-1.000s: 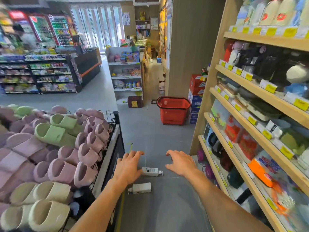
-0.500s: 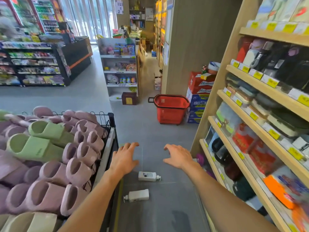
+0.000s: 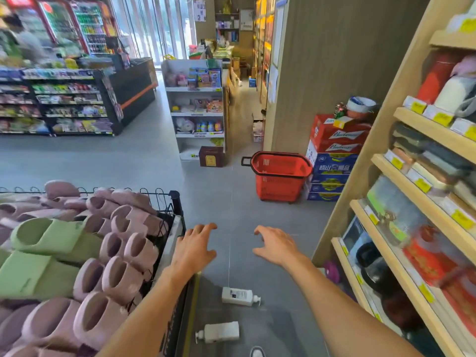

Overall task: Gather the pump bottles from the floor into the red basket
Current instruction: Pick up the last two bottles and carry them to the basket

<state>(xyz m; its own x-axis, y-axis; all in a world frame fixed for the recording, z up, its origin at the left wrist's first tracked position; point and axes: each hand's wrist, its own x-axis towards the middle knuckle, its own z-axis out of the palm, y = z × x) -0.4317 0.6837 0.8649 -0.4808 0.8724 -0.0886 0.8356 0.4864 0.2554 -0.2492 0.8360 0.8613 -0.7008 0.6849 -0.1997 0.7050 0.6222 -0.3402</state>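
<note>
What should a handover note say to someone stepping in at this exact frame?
Left hand: open, fingers spread, holding nothing, beside the slipper bin.
Right hand: open, fingers loosely curved, holding nothing.
Both bottles lie on their sides on the floor: farther pump bottle with its pump to the right, nearer pump bottle with its pump to the left.
Red basket stands up the aisle beside the stacked beer cases; no bottle shows in it.
Done: nothing gathered.
Left: pick up both bottles and put them in the basket.
</note>
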